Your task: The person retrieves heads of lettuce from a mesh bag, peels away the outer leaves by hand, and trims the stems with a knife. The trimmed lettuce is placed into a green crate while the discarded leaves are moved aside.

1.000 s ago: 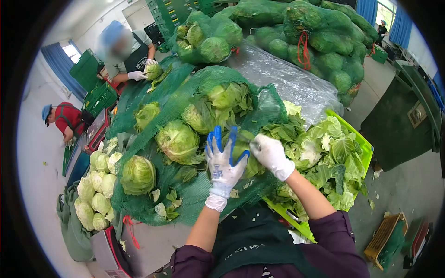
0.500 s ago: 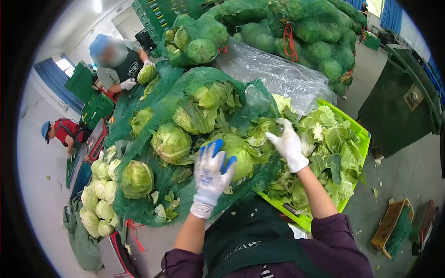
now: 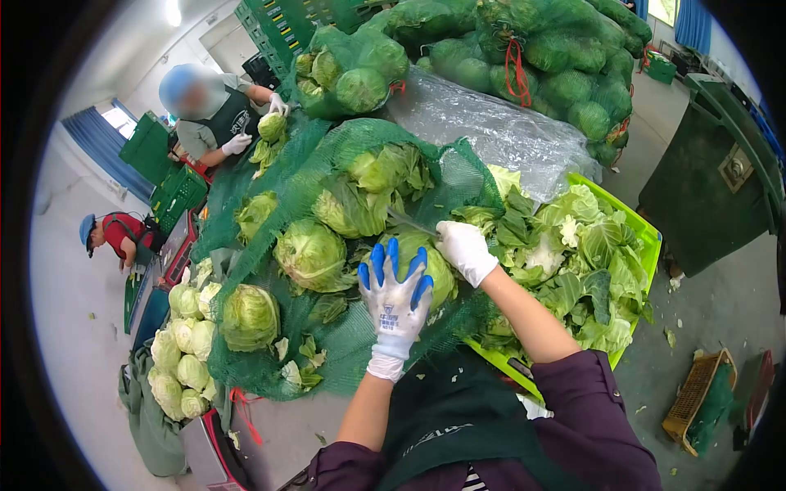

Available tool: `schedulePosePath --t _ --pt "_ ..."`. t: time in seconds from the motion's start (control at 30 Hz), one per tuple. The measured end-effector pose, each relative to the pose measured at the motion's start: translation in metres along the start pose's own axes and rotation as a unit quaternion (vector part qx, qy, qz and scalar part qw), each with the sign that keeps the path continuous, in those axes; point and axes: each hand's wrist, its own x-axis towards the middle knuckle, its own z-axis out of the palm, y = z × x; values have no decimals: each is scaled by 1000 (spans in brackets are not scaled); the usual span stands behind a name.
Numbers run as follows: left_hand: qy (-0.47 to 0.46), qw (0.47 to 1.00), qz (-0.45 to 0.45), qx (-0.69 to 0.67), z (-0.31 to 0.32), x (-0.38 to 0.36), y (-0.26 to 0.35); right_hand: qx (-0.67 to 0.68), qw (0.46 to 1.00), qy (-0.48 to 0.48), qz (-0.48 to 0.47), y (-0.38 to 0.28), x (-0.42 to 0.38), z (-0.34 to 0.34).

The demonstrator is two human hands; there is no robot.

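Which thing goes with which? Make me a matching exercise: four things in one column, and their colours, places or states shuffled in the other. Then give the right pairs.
Column one
1. Left hand
2. Right hand
3. Yellow-green crate
4. Brown basket

Column two
A. Heaped with loose leaves
B. Tilted, on the floor at the picture's lower right
C. In an all-white glove
D. In a white-and-blue glove, spread against a cabbage

Right pairs: 1-D, 2-C, 3-A, 4-B.

apparently a grey table (image 3: 286, 434), green mesh (image 3: 348, 356) on it, red string (image 3: 238, 396)
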Motion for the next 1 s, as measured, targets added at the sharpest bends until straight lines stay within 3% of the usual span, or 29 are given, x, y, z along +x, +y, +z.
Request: schedulePosePath --t 0.07,0.17,0.3,0.33,0.43,0.47,0.57,0.63,0.67,0.7,0.73,0.77,0.8,0.83,1.0 --pt "9 1000 6 -1 -2 0 -1 37 998 28 53 14 14 7" --pt "-2 1000 -14 -20 -20 -9 -10 123 977 -32 172 47 8 8" --pt "-20 997 -43 -57 -41 -25 -46 147 963 -60 219 36 -19 0" --pt "-16 999 -20 -47 -46 -21 -53 148 967 -25 206 22 -26 -6" --pt "-55 998 -26 -11 -52 9 -21 169 965 -59 190 11 -26 -19" --pt "-90 993 -38 -68 -31 6 -36 167 969 -35 178 15 -26 -20" --pt "-82 988 -70 -110 -17 12 -45 46 978 15 201 34 -27 -36" --pt "-85 989 -79 -95 -17 12 -40 149 978 138 46 13 -48 -59" --pt "-74 991 -88 -72 -19 11 -33 274 955 110 -36 -3 -63 -71" --pt "-63 992 -98 -50 -19 11 -27 248 963 65 -84 -14 -77 -78" --pt "-51 993 -103 -35 -16 10 -25 281 960 -1 4 -27 -98 -75" --pt "-52 993 -102 -36 -15 9 -24 211 977 -1 3 -29 -114 -58" --pt "-41 993 -104 -24 -14 8 -23 140 984 -64 86 -30 -125 -43" --pt "-30 994 -106 -14 -12 7 -22 117 984 -78 112 -32 -133 -32" --pt "-20 996 -82 1 -18 0 -16 105 979 -96 146 -33 -125 3"
